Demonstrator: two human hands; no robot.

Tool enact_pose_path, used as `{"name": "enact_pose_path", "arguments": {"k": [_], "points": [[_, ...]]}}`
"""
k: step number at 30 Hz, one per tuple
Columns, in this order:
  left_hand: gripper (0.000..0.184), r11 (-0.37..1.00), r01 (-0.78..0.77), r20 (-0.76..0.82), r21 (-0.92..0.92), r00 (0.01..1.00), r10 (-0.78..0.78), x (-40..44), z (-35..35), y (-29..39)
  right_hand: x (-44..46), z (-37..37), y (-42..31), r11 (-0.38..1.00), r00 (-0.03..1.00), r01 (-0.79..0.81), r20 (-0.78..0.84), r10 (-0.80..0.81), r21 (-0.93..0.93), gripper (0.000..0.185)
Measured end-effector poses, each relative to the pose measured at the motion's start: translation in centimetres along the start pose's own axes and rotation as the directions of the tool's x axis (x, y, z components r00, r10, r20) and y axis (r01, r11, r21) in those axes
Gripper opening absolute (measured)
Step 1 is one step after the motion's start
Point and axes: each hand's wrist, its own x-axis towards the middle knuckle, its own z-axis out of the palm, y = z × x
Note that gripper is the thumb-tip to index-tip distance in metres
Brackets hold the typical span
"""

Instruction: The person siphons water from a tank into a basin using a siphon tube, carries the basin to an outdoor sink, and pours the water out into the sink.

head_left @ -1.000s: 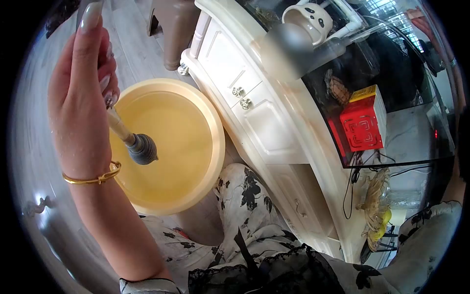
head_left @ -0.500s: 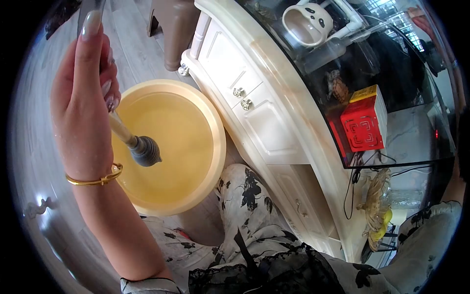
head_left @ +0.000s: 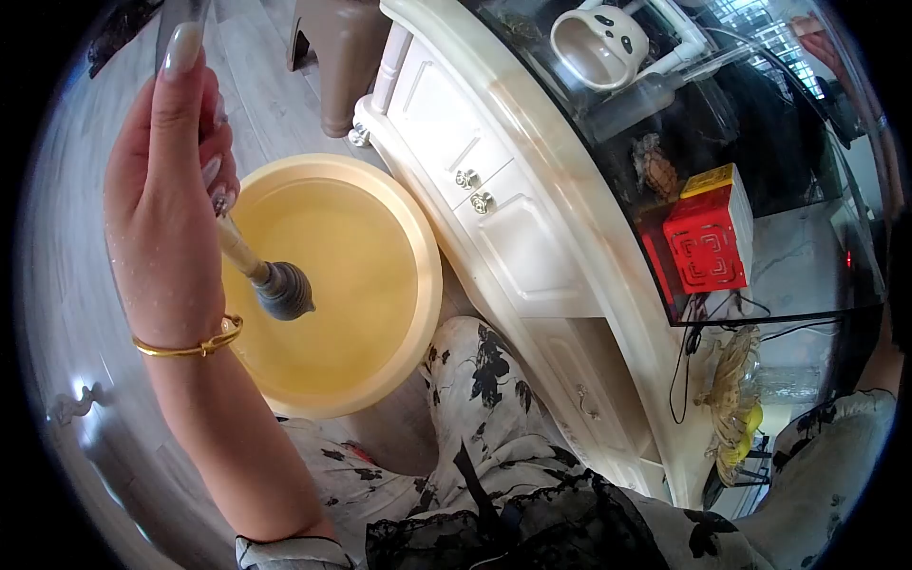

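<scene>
My left hand (head_left: 171, 190), with a gold bangle at the wrist, is closed round a hose at the upper left. A clear flat-looking tube end (head_left: 180, 14) sticks up above the thumb. Below the fingers, a pale tube ends in a grey ribbed bulb (head_left: 285, 291) over a cream basin (head_left: 426, 275) of yellowish water. Whether the bulb touches the water is unclear. At the upper right edge, part of my right hand (head_left: 815, 43) shows by the glass tank (head_left: 779, 247), near a clear tube (head_left: 736, 59). Its fingers are too small and distorted to read.
A white cabinet (head_left: 532, 252) with a curved top borders the basin on the right. On or in the tank are a panda-faced ceramic pot (head_left: 598, 47), a red box (head_left: 703, 247) and a small turtle-like shape (head_left: 655, 166). Dark cables (head_left: 679, 370) hang below. A brown stool leg (head_left: 337, 76) stands behind.
The whole view has shifted very slightly. My left hand keeps its hold, and the grey bulb stays over the basin.
</scene>
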Motion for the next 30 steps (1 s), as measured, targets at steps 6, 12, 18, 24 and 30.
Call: {"name": "enact_pose_path", "arguments": {"k": [6,12,18,24,30], "points": [[0.026,1.0,0.009,-0.027,-0.029,1.0,-0.01,-0.1,0.5,0.4,1.2,-1.0,1.0,0.996,1.0,0.003,0.03,0.0,-0.09,0.039],[0.026,1.0,0.009,-0.012,-0.025,1.0,-0.009,-0.1,0.1,0.2,-0.8,-0.3,0.2,0.063,0.822,0.406,0.334,-0.461,-0.912,0.028],[0.026,1.0,0.029,-0.033,0.002,0.999,-0.029,-0.1,0.1,0.2,-1.4,-0.2,-0.1,0.117,0.806,0.447,0.343,-0.483,-0.887,0.027],[0.026,1.0,0.029,-0.055,0.012,0.998,-0.028,-0.2,0.3,0.3,-0.9,0.1,0.0,0.848,0.974,0.212,0.035,-0.224,-0.486,0.039],[0.026,1.0,0.026,-0.034,-0.008,0.999,-0.026,-0.1,0.1,0.1,-1.3,0.8,-0.6,0.993,0.999,0.028,-0.031,-0.032,-0.116,0.052]]}}
